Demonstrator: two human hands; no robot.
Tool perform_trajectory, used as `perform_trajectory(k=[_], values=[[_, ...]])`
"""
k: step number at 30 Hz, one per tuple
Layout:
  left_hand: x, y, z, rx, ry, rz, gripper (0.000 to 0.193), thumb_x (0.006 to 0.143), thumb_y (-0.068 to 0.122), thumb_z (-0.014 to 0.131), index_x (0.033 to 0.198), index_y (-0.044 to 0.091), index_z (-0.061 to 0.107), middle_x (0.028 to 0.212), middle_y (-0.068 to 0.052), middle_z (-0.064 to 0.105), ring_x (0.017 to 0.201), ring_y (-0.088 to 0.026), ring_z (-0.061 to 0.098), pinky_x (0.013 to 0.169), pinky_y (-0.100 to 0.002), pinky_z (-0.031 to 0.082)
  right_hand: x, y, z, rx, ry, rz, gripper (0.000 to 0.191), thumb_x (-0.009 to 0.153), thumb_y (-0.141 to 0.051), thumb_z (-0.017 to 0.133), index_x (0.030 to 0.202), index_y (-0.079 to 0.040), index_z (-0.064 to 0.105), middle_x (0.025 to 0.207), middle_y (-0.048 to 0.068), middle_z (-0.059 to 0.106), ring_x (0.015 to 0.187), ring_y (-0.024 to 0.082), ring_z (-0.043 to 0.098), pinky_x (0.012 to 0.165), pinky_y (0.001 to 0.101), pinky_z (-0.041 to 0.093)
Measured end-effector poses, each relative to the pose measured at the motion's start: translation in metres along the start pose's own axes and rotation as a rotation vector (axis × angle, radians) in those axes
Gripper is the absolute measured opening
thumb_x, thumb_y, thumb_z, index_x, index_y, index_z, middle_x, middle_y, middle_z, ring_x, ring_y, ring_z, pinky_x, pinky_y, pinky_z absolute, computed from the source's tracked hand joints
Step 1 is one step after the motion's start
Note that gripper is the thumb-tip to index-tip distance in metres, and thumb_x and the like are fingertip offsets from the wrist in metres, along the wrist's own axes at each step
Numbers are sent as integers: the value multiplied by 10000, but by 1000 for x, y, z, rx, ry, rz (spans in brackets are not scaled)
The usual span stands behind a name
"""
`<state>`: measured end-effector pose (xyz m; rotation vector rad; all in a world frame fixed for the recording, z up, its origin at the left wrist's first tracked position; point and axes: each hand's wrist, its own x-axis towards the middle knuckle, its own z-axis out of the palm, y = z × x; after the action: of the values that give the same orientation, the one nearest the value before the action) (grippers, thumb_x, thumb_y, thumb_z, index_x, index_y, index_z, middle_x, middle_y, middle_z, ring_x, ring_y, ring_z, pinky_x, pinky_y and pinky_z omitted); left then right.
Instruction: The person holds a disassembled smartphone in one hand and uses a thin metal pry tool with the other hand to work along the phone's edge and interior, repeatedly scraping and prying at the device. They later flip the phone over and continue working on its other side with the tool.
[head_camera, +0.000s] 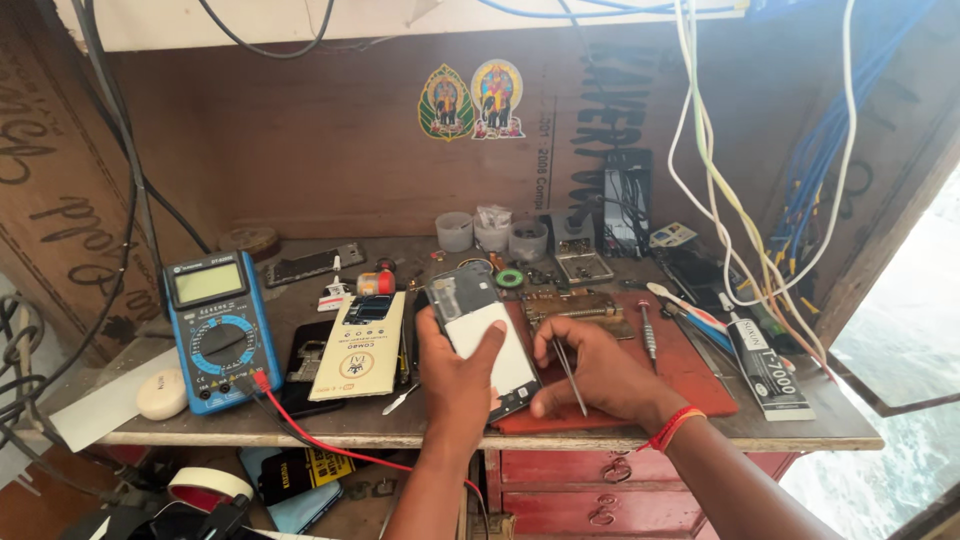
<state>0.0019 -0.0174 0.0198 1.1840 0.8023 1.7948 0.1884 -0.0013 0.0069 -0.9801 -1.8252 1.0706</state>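
While the left hand (455, 375) props a phone (487, 335) up off the red mat (700, 385), its fingers (490, 345) are wrapped around the lower edge, thumb pressed on the white panel. Just right of them, the right hand (600, 375) has its fingers closed on thin tweezers (570, 372), tips pointing down beside the phone. Beyond the right fingers lies a screwdriver (648, 335); well left of the left fingers, a blue multimeter (220, 330) sits on the counter (800, 425).
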Motion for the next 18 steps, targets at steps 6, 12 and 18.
perform_trajectory(k=[6,12,18], values=[[1,3,-1,19,86,-246,488,817,97,738,1211,138,455,851,-38,652,544,-130,554,357,-302,367,2,3,-2,-46,67,-17,403,686,-69,932,910,-92,597,873,-38,605,853,67,587,775,244,496],[1,-5,-3,8,98,-19,466,847,79,763,1211,87,470,959,-37,672,700,-82,637,496,-249,512,2,3,-2,-73,110,-54,328,732,-55,896,900,-93,618,842,-50,641,799,44,592,726,226,510],[2,-5,-2,38,113,-88,470,827,86,753,1200,97,467,930,-32,673,671,-100,637,476,-282,501,2,0,-1,-106,168,15,288,749,-52,900,855,-64,632,803,-15,619,748,72,544,670,264,469]])
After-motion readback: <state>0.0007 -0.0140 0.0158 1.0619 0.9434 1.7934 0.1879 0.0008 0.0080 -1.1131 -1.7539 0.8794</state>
